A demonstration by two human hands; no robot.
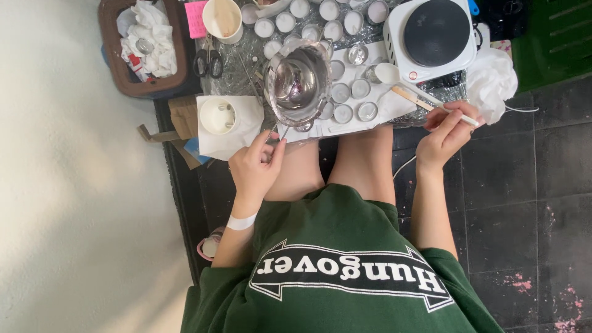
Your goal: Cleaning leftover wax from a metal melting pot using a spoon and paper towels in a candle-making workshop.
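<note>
My left hand (256, 165), with a white band at the wrist, pinches a thin metal tool (275, 131) just below a shiny metal pouring pot (299, 80). My right hand (445, 132) grips the end of a long white spoon (394, 77) whose bowl lies over the white paper (394, 108). Beside the spoon handle lies a flat wooden stick (408, 96). Several small empty metal cups (351, 98) stand on the paper by the pot. Further back are several cups filled with white wax (285, 22).
A white hot plate with a black top (435, 34) stands at the back right, crumpled white tissue (491, 80) beside it. A brown basket of tissues (145, 46), scissors (208, 61), a cream cup (223, 18) and a white cup on a napkin (217, 116) sit left. The floor is dark tile (524, 185).
</note>
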